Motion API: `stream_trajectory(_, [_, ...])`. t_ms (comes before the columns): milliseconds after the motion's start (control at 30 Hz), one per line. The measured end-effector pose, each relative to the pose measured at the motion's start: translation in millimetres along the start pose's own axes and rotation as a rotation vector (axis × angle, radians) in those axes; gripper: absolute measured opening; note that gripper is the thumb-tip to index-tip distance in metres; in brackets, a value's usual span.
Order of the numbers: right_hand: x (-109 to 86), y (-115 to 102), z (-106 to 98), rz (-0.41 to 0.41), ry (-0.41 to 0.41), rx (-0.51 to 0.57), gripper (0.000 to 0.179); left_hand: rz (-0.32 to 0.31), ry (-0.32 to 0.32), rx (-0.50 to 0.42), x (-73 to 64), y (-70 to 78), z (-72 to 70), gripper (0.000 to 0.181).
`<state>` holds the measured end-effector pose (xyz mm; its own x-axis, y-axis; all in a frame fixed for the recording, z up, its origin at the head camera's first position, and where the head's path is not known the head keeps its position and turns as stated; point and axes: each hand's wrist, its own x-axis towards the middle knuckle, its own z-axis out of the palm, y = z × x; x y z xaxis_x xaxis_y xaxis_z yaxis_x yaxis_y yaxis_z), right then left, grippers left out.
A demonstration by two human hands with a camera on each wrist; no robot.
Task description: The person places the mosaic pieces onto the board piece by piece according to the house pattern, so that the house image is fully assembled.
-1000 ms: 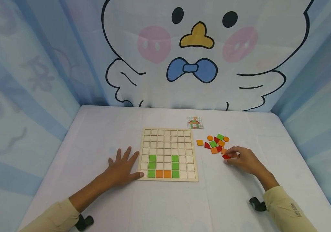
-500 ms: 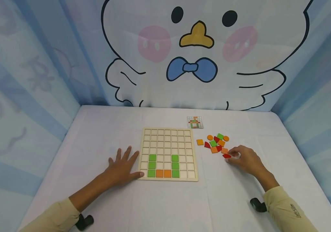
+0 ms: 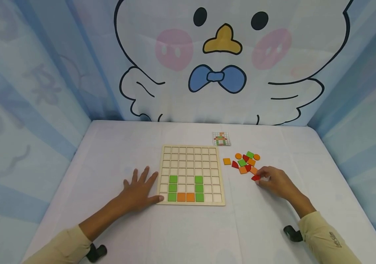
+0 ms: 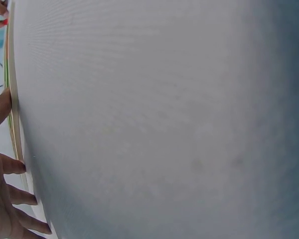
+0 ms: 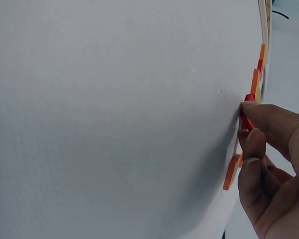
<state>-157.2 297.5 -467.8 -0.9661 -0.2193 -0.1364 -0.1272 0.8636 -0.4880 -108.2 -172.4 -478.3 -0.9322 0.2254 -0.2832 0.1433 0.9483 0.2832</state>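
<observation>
A wooden grid board (image 3: pixel 189 146) lies on the table, with green squares (image 3: pixel 173 188) in two upright columns and two orange squares (image 3: pixel 185 197) between them at the bottom row. My left hand (image 3: pixel 138 192) is spread flat at the board's left edge, thumb on its lower left corner and the other fingers straight. To the right of the board, my right hand (image 3: pixel 278 183) pinches a red tile (image 3: pixel 255 178) between thumb and fingers, low over the table. In the right wrist view the red tile (image 5: pixel 247 119) shows between the fingertips. Its full outline is partly covered.
Loose orange, green and red tiles (image 3: pixel 242 163) lie in a cluster between board and right hand, some overlapping. One orange square (image 3: pixel 227 161) sits apart, nearer the board. A small pattern card (image 3: pixel 221 139) lies behind the board's right corner. A printed curtain (image 3: pixel 181 106) surrounds the table.
The right fingers have shifted slightly, and the red tile has moved a little to the left. The orange tile beside it has shifted slightly too. The left hand and board stay put.
</observation>
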Motion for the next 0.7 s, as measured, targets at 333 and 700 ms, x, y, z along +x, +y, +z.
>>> stream_trajectory(333, [-2.3,-2,7,-0.026,0.007,0.008,0.026,-0.004,-0.002,0.009,-0.4,0.5,-0.5,0.092])
stream_trajectory(700, [-2.5,-5,11,-0.121,-0.02,0.02,0.023,-0.006,-0.011,0.009,-0.1,-0.4,0.2,0.093])
